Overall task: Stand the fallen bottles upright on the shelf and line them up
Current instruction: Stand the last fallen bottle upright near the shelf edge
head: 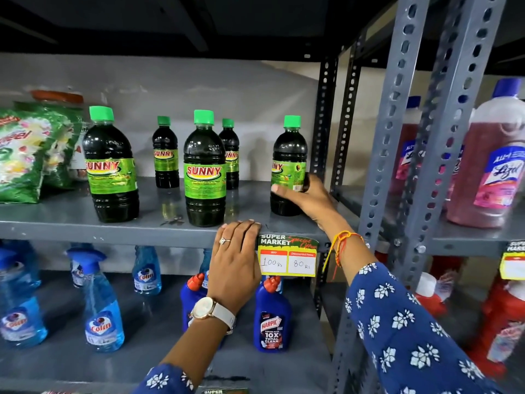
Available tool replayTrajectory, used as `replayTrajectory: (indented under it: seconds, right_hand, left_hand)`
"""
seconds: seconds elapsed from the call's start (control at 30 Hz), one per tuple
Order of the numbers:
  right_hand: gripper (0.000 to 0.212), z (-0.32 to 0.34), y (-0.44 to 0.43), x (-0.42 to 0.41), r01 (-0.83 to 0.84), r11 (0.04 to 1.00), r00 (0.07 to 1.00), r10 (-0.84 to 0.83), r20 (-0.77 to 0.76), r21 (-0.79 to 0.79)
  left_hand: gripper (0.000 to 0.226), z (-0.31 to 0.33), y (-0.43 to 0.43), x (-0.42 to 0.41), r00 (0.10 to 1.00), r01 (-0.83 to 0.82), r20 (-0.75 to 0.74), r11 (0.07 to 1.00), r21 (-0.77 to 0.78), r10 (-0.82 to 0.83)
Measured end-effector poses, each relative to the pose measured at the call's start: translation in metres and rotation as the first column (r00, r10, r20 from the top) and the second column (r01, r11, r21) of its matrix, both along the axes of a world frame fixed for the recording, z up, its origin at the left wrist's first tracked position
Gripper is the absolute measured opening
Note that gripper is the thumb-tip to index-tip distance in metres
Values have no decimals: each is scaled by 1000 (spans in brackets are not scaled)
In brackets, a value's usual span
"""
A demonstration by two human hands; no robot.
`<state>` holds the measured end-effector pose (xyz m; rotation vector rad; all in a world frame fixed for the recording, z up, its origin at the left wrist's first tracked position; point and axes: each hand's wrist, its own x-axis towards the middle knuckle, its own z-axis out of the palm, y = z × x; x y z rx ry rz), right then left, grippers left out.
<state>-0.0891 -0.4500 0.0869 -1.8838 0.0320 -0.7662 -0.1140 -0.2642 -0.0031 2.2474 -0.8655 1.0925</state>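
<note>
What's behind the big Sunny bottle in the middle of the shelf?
A smaller Sunny bottle stands behind the big Sunny bottle, showing at its right. Its left side is covered.

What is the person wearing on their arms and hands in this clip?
Both arms are in blue sleeves printed with small white flowers. The left hand has a ring with a stone on one finger, and its wrist carries a watch with a round pale face and a light strap. The right hand has no ring in view; its wrist is tied with orange, yellow and red threads.
</note>
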Motion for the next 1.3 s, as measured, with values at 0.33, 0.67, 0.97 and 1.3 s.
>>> replayTrajectory:
  seconds: [0.33, 0.67, 0.97, 1.3]
  right_hand:
    - [64, -1, -7, 5, -38, 986, 999, 44, -31, 161]
    - [29, -2, -9, 4, -96, 985, 995, 99, -18, 146]
    - [55, -5, -11, 9, -44, 993, 999, 47, -26, 107]
    - [52, -4, -6, 6, 69, 997, 994, -71, -82, -27]
  left_hand:
    - [46, 0, 1, 1, 1000, 19, 7, 1000, -16, -19]
    - [45, 0, 1, 0, 1000, 27, -5, 1000, -13, -27]
    - [45, -1, 3, 3, 1000, 26, 11, 1000, 3, -26]
    - [48, 3, 6, -2, 999, 43, 1, 998, 36, -43]
